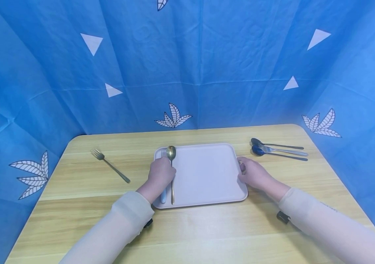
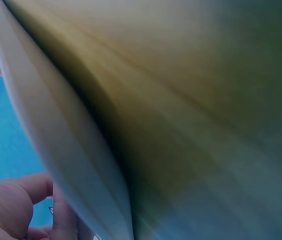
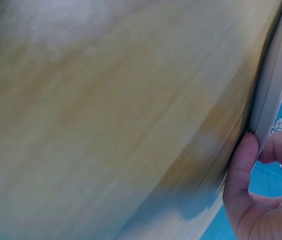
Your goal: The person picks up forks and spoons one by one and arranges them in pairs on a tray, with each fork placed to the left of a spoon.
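Observation:
A pale pinkish tray [image 1: 207, 176] lies on the table. My left hand [image 1: 161, 171] is over its left side, with curled fingers on the handle of a gold-toned spoon [image 1: 171, 152]. Beside the spoon lies a fork [image 1: 163, 196] with a bluish handle, its middle covered by that hand. My right hand [image 1: 253, 172] pinches the tray's right edge between thumb and finger, plain in the right wrist view, where the tray rim [image 3: 276, 75] shows side-on. The left wrist view catches only part of the left hand [image 2: 11, 210] behind the rim; its fingertips are partly hidden.
A dark bronze fork [image 1: 113, 168] lies slantwise on the table [image 1: 200, 234] to the left. Two dark spoons, one with a blue bowl [image 1: 257, 150], lie with a silvery fork [image 1: 286, 151] at the right. Blue patterned cloth [image 1: 227, 73] hangs behind the table.

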`<state>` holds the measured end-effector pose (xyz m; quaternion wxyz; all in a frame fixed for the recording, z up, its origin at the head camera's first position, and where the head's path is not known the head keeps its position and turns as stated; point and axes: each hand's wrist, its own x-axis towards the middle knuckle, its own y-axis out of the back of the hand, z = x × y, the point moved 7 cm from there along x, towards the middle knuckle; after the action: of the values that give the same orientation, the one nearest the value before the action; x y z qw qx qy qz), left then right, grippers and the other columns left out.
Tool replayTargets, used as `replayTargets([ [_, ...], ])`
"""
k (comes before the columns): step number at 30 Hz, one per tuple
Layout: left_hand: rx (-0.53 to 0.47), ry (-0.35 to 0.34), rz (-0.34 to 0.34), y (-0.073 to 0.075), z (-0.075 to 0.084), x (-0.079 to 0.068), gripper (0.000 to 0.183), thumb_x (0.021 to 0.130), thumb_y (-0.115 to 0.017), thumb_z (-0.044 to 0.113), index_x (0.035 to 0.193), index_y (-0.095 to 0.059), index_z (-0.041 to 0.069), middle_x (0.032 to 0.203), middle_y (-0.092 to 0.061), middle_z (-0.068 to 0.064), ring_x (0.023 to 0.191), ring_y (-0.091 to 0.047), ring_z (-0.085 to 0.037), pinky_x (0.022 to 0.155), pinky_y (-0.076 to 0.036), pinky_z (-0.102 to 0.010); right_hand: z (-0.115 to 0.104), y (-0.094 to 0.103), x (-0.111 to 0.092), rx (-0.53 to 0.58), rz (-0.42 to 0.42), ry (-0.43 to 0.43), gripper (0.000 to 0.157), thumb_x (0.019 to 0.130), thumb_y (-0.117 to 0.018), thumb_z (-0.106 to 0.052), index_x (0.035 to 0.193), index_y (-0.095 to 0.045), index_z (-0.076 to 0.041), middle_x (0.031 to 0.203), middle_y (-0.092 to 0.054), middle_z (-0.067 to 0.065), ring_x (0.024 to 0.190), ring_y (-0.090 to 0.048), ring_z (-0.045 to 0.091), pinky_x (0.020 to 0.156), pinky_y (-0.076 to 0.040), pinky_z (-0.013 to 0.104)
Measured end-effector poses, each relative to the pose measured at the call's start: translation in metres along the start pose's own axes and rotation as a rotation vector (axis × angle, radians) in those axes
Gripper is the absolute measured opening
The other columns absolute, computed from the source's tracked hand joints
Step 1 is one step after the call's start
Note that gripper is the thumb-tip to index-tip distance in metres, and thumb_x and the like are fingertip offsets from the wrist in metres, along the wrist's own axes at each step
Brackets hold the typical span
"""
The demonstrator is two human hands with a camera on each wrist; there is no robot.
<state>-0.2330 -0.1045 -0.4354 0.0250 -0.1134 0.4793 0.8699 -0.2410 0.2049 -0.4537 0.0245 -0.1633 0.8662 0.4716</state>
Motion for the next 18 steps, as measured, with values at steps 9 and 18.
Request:
replayTargets([
  [9,0.004,-0.011,0.012,0.0027,0.0015,-0.0019,0.031,0.09,-0.055,0.005,0.06,-0.046,0.011,0.053,-0.044,0.0,0.043,-0.048,-0.013,0.038,-0.041,-0.024,-0.0002,-0.0008,-0.0004,-0.002,-0.004,-0.003,0.072,0.078,-0.068,0.0,0.144,-0.04,0.009,0.099,-0.065,0.012,0.072,-0.057,0.017,0.067,-0.05,0.033],
  [18,0.004,-0.016,0.025,0.0036,-0.0013,-0.0016,0.033,0.09,-0.056,0.008,0.06,-0.045,0.011,0.052,-0.041,0.001,0.044,-0.045,-0.013,0.039,-0.039,-0.024,0.0004,-0.0002,-0.0008,-0.002,-0.009,-0.003,0.073,0.078,-0.068,-0.001,0.144,-0.039,0.01,0.099,-0.064,0.012,0.072,-0.057,0.017,0.068,-0.05,0.034],
])
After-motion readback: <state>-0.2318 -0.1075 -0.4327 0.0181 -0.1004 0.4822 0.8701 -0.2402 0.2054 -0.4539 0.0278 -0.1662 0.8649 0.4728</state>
